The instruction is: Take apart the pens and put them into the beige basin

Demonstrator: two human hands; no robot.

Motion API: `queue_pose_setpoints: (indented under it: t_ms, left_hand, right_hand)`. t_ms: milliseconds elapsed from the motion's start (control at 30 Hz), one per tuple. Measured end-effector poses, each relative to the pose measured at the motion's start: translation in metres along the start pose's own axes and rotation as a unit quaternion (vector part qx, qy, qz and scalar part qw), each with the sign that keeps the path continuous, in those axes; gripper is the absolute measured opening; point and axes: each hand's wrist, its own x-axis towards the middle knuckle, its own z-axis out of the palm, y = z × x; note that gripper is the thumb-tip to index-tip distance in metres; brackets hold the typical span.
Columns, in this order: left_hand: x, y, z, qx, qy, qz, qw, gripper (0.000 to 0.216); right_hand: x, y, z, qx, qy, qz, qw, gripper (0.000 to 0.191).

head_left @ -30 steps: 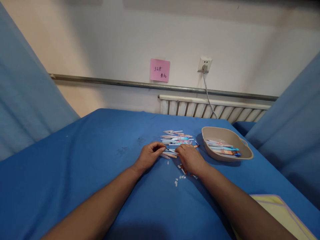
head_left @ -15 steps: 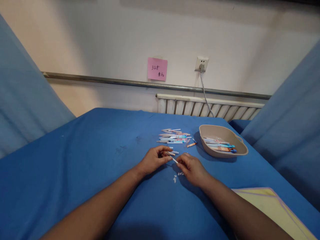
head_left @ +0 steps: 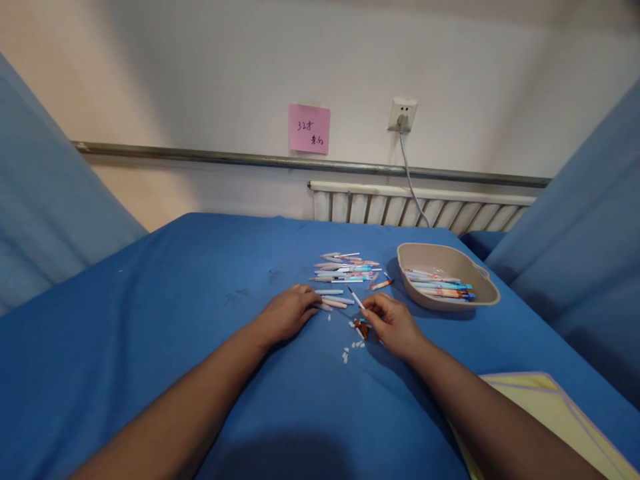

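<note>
My right hand (head_left: 393,325) pinches a thin white pen refill (head_left: 356,297) that points up and away from me. Under its fingers lie small orange-brown pen parts (head_left: 361,328). My left hand (head_left: 290,312) rests on the blue cloth (head_left: 200,320) with its fingers curled onto a pale pen barrel (head_left: 331,304); whether it grips the barrel is unclear. Just beyond both hands lies a loose pile of pens and pen parts (head_left: 347,269). A few small white bits (head_left: 350,350) are scattered on the cloth in front of my right hand.
A beige tray (head_left: 453,301) with several pens in it stands right of the pile. A yellow cloth (head_left: 550,413) lies at the near right edge. Behind are a radiator (head_left: 420,210), a wall rail, a pink note (head_left: 309,129) and a socket with a cable. Blue curtains hang on both sides.
Both hands held the white refill between them; now only the right hand holds it, tipped upward. My left hand has let go and moved onto the pen barrels on the cloth.
</note>
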Motion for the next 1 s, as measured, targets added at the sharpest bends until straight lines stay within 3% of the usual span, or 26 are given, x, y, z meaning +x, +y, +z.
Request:
queue_pose_setpoints:
  t_ms: [167,333,667,1000]
  left_hand:
    - [0.003,0.006,0.002,0.045,0.015,0.004,0.999,0.010]
    - [0.001,0.009,0.002,0.037,-0.017,-0.024,0.999,0.010]
    - [0.004,0.014,-0.003,-0.190,0.054,-0.055,0.979,0.031]
    - [0.004,0.018,-0.004,-0.215,0.078,-0.054,0.972,0.024]
  right_hand:
    - [-0.001,-0.001,0.000,-0.001,-0.015,-0.004,1.000,0.012]
    - [0.000,0.002,-0.001,-0.009,-0.007,-0.006,1.000,0.011]
    - [0.003,0.000,-0.009,-0.075,-0.016,-0.064,0.995,0.010]
    - [0.002,-0.005,-0.012,-0.122,-0.036,-0.091,0.988,0.011]
